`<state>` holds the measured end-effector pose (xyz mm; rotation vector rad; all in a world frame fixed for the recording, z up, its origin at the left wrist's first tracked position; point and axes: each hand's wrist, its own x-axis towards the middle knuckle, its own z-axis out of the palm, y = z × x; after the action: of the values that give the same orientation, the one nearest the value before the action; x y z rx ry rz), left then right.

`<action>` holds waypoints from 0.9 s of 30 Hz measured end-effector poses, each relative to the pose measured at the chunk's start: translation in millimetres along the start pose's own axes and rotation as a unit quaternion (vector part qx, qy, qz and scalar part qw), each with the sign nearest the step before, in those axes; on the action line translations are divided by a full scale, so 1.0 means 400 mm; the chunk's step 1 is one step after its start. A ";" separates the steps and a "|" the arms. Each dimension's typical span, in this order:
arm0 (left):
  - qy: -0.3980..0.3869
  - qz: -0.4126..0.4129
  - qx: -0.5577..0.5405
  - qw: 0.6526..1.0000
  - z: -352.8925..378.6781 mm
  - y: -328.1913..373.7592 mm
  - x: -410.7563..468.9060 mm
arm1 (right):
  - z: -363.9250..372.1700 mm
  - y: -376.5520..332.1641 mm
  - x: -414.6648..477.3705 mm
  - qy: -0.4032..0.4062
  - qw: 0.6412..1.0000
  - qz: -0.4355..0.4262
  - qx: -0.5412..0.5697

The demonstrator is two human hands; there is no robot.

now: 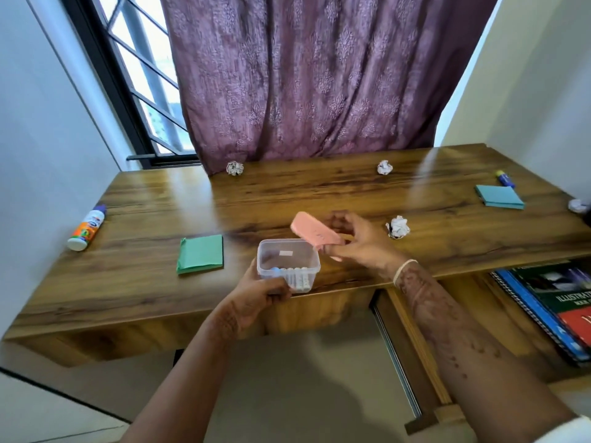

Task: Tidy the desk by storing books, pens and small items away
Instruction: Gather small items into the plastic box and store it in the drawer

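Note:
My left hand [259, 290] grips a clear plastic box [287, 260] at its near corner, just above the front edge of the wooden desk [319, 193]. Several white sticks lie in the box along its near side. My right hand [358, 243] holds the pink lid [315, 233] tilted over the box's right rim. On the desk lie a green note pad [200, 254], a blue note pad [499, 196], a glue bottle [87, 228] at the left, a glue stick [505, 179] at the far right, and crumpled paper balls [397, 227] [234, 168] [384, 167].
A drawer at the right stands pulled out with books [553, 302] stacked in it. Another paper ball [577, 205] sits at the desk's right edge. A purple curtain [313, 75] hangs behind the desk, a barred window [144, 75] to its left.

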<state>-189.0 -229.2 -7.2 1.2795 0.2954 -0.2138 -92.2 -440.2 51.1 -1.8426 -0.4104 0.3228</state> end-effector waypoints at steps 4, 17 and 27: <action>-0.026 -0.007 -0.005 1.000 0.013 0.011 0.003 | 0.039 -0.045 -0.015 -0.094 0.994 -0.019 -0.055; -0.097 -0.021 0.043 0.994 -0.004 0.045 -0.018 | 0.097 -0.100 -0.088 -0.056 0.988 0.002 -0.145; -0.169 -0.014 0.038 0.985 0.055 0.051 -0.019 | 0.122 -0.054 -0.214 0.102 0.989 0.053 0.091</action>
<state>-187.6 -244.7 19.3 1.2907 0.0148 -0.4645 -192.4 -429.5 58.4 -1.7008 -0.1363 0.2330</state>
